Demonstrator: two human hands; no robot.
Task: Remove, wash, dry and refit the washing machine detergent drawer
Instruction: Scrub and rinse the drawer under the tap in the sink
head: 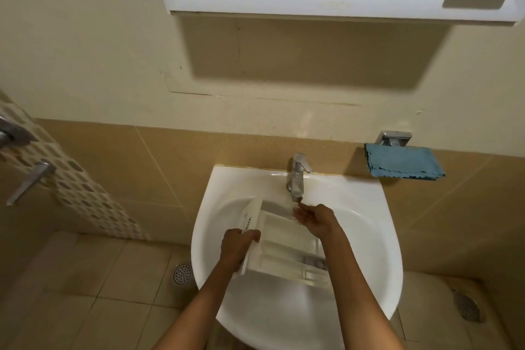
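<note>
Here's the white ceramic wall basin (369,196), with a chrome lever tap (297,176) at its back rim. Above it, cream painted wall (113,37) and a white-framed mirror cabinet (312,0) throwing a hard shadow. Behind the basin runs a band of tan wall tiles (170,165); up to its right, a blue cloth (403,162) draped on a chrome holder (393,138). Left of it, a mosaic tile strip (85,193); below, beige floor tiles (99,293) with a round metal drain (181,273)

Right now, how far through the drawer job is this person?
Done: removal; the detergent drawer lies in the sink. In hand: washing; the left hand grips its front panel, and the right hand is at its far end under the tap. Left: drying, perhaps with the blue cloth hanging on the wall, then refitting; no washing machine is in view.
</note>
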